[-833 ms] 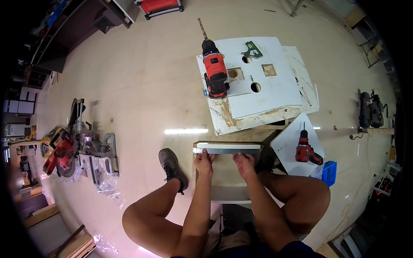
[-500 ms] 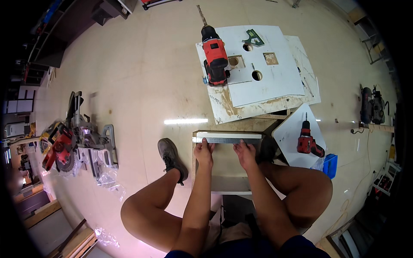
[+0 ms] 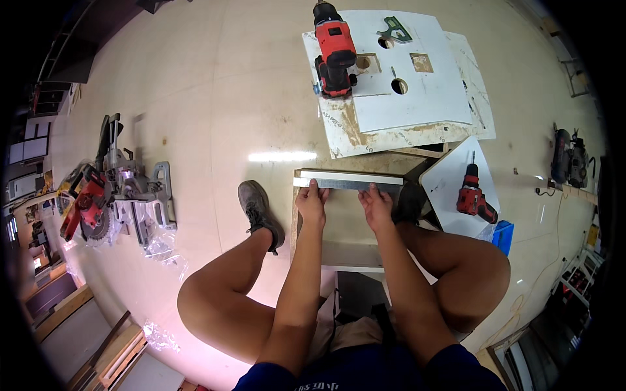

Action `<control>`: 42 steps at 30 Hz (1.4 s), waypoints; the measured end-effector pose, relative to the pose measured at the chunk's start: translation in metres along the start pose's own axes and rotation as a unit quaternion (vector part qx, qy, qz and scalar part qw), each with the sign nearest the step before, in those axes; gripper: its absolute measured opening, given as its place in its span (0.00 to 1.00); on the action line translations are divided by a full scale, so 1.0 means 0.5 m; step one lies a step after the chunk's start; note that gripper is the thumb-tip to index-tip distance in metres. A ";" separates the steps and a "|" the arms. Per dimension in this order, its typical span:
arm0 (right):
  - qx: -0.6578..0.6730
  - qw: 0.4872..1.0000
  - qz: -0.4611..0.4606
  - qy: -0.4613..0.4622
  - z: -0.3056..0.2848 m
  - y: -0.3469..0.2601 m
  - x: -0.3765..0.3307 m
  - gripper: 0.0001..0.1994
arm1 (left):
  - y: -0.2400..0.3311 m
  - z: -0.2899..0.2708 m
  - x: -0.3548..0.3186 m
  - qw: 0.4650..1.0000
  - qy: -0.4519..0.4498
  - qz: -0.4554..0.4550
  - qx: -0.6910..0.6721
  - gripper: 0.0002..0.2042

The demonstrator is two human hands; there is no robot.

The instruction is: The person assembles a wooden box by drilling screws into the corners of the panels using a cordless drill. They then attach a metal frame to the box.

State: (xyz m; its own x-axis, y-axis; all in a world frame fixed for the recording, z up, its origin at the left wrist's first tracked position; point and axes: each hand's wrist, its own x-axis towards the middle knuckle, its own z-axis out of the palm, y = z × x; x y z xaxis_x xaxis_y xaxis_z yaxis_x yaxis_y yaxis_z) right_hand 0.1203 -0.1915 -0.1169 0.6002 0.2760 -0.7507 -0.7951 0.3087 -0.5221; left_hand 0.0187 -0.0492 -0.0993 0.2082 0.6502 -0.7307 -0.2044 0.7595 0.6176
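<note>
A flat grey metal ruler (image 3: 342, 185) lies along the far board of an open wooden frame (image 3: 355, 175), whose top edge is white. Near the ruler's left end, my left hand (image 3: 312, 204) grips it, thumb on its face and fingers bent below. My right hand (image 3: 376, 207) pinches it closer to the right end, also thumb on top. The frame rests on the floor between my feet, with a pale near board (image 3: 352, 257) closest to me. Both hands partly cover the ruler's lower edge.
Beyond the frame, stacked white panels (image 3: 417, 98) carry a large red drill (image 3: 336, 55) and a green square (image 3: 394, 29). A smaller red drill (image 3: 469, 192) lies on a white board at right, near a blue bin (image 3: 502, 238). A mitre saw (image 3: 98, 202) stands left.
The view has tilted, so the panels, tools and frame sit higher in the picture. Both hands keep about the same hold on the ruler against the frame.
</note>
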 end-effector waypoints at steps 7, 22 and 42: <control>0.007 1.000 0.015 0.009 0.013 -0.010 -0.005 0.10 | -0.011 -0.006 0.008 1.000 0.007 -0.005 -0.007 0.09; 0.001 1.000 0.008 -0.004 0.015 -0.011 -0.008 0.11 | -0.020 -0.029 0.025 1.000 0.007 0.012 0.004 0.07; 0.004 1.000 0.015 0.001 0.009 -0.009 -0.003 0.11 | -0.009 -0.007 0.009 1.000 0.011 0.015 -0.006 0.08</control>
State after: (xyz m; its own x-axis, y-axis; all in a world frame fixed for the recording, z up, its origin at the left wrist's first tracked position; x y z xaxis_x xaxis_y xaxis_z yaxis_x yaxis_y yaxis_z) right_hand 0.1232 -0.1890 -0.1117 0.5755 0.2828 -0.7674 -0.8121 0.3082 -0.4954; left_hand 0.0173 -0.0498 -0.1065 0.1799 0.6723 -0.7181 -0.2227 0.7389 0.6360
